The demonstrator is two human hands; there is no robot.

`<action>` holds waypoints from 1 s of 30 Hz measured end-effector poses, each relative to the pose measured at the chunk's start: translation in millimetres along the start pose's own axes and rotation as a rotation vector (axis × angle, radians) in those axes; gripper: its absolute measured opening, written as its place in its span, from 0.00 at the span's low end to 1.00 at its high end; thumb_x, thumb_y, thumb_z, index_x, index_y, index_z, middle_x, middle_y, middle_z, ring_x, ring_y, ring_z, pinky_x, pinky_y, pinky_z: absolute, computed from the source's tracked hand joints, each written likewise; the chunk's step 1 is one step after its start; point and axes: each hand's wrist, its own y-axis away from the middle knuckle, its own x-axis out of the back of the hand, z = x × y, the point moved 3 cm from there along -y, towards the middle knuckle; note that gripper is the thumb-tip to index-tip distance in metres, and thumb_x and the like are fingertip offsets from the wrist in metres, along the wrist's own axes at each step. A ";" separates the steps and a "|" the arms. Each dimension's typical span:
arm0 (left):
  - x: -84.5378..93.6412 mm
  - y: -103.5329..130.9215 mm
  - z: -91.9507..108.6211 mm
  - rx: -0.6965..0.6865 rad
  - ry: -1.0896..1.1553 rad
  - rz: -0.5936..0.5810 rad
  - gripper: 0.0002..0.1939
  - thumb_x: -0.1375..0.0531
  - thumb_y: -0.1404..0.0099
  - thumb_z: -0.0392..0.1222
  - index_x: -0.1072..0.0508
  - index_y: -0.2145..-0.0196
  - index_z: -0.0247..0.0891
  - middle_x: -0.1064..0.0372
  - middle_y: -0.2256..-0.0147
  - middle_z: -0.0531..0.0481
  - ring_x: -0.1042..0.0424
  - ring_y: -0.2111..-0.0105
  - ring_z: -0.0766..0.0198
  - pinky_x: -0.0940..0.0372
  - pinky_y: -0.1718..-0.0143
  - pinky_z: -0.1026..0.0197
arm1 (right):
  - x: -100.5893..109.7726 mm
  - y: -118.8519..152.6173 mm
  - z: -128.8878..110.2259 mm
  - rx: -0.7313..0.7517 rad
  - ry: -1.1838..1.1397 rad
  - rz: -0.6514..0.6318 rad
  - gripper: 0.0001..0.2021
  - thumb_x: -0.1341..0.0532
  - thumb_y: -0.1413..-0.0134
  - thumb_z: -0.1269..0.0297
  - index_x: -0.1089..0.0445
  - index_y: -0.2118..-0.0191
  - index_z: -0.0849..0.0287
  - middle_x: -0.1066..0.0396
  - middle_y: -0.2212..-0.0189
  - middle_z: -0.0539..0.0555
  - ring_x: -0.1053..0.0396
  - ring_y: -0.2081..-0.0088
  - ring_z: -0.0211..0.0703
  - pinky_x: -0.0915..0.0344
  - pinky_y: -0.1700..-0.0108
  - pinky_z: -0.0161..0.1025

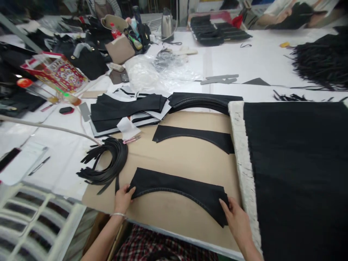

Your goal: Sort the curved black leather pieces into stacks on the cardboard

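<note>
A black curved fabric panel (174,183) lies across the near part of the tan board (190,163), its arched edge facing me. My left hand (123,199) pinches its left end between thumb and fingers. At the opposite end my right hand (235,214) grips the right corner, thumb on top. Farther up the board rests a second black curved panel (194,135) of similar shape, untouched. Behind it sits a stack of such panels (206,98). Left of my left hand is a coiled bundle of black strips (119,159).
A large black sheet on a white-edged block (296,174) borders the board's right side. Black and white cut pieces (122,110) lie at the back left, with pink thread snips (132,140) nearby. Beyond are plastic bags (152,72), a kettle (167,25) and a red paper bag (59,72).
</note>
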 end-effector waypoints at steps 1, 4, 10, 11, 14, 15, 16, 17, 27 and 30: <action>-0.2 -0.8 -1.5 -0.004 -0.002 0.013 0.16 0.40 0.55 0.53 0.32 0.73 0.38 0.35 0.77 0.53 0.35 0.76 0.63 0.39 0.83 0.64 | -1.0 -0.6 1.2 -0.003 0.004 -0.003 0.22 0.54 0.46 0.40 0.37 0.63 0.53 0.35 0.79 0.49 0.32 0.76 0.48 0.41 0.71 0.41; -1.1 -3.0 -5.4 -0.012 -0.008 0.039 0.13 0.41 0.53 0.50 0.32 0.74 0.38 0.37 0.78 0.54 0.36 0.78 0.65 0.39 0.84 0.65 | -5.6 -3.4 7.5 -0.021 0.018 -0.032 0.24 0.54 0.48 0.38 0.37 0.64 0.53 0.38 0.82 0.48 0.33 0.77 0.48 0.41 0.73 0.41; -3.5 -2.6 -5.1 -0.002 0.002 0.055 0.08 0.41 0.49 0.45 0.33 0.75 0.38 0.38 0.79 0.56 0.37 0.80 0.68 0.40 0.84 0.68 | -12.2 -10.5 19.6 -0.050 0.019 -0.102 0.26 0.55 0.50 0.35 0.37 0.61 0.51 0.34 0.78 0.50 0.31 0.75 0.50 0.40 0.72 0.42; -3.7 -2.2 -4.8 0.003 0.007 0.055 0.08 0.40 0.49 0.44 0.33 0.75 0.38 0.38 0.79 0.56 0.37 0.79 0.68 0.39 0.83 0.67 | -12.6 -11.3 20.1 -0.054 0.016 -0.111 0.26 0.54 0.50 0.34 0.37 0.61 0.50 0.34 0.78 0.50 0.31 0.75 0.50 0.39 0.72 0.42; -3.8 -1.4 -5.1 0.023 0.022 0.059 0.07 0.41 0.48 0.43 0.34 0.75 0.38 0.38 0.79 0.56 0.36 0.78 0.67 0.38 0.82 0.67 | -14.0 -12.7 20.4 -0.072 -0.003 -0.126 0.26 0.54 0.51 0.34 0.37 0.63 0.50 0.34 0.79 0.49 0.31 0.74 0.49 0.39 0.71 0.42; -3.6 -1.5 -5.6 0.030 0.026 0.062 0.06 0.41 0.48 0.43 0.34 0.75 0.38 0.38 0.79 0.56 0.36 0.78 0.67 0.37 0.82 0.66 | -14.4 -13.0 20.3 -0.073 -0.016 -0.127 0.26 0.54 0.52 0.34 0.37 0.63 0.50 0.34 0.79 0.49 0.31 0.75 0.49 0.39 0.71 0.42; -3.4 -1.7 -6.2 0.036 0.028 0.063 0.06 0.41 0.48 0.43 0.34 0.75 0.38 0.39 0.79 0.56 0.36 0.78 0.67 0.37 0.82 0.66 | -14.9 -13.1 20.0 -0.072 -0.028 -0.126 0.26 0.53 0.52 0.34 0.37 0.63 0.51 0.34 0.79 0.49 0.32 0.75 0.48 0.39 0.70 0.41; -3.1 -2.0 -6.8 0.039 0.030 0.063 0.06 0.42 0.48 0.43 0.34 0.75 0.39 0.39 0.80 0.56 0.36 0.78 0.67 0.37 0.82 0.66 | -15.2 -13.2 19.6 -0.071 -0.039 -0.119 0.26 0.53 0.52 0.34 0.37 0.63 0.51 0.35 0.79 0.48 0.32 0.75 0.48 0.39 0.70 0.41; -1.2 -7.5 -11.8 0.065 -0.023 -0.004 0.13 0.41 0.52 0.48 0.30 0.70 0.39 0.30 0.74 0.52 0.29 0.73 0.59 0.33 0.76 0.61 | -5.3 -5.5 -4.4 0.062 -0.049 0.034 0.20 0.53 0.43 0.43 0.41 0.72 0.54 0.40 0.81 0.47 0.38 0.78 0.42 0.46 0.72 0.38; -0.4 -11.2 -10.8 0.059 -0.152 -0.005 0.14 0.42 0.50 0.49 0.29 0.67 0.39 0.29 0.74 0.51 0.28 0.74 0.57 0.33 0.72 0.58 | -2.6 -3.8 -6.8 0.048 -0.043 0.067 0.19 0.53 0.42 0.45 0.40 0.72 0.54 0.41 0.81 0.46 0.39 0.78 0.42 0.48 0.72 0.38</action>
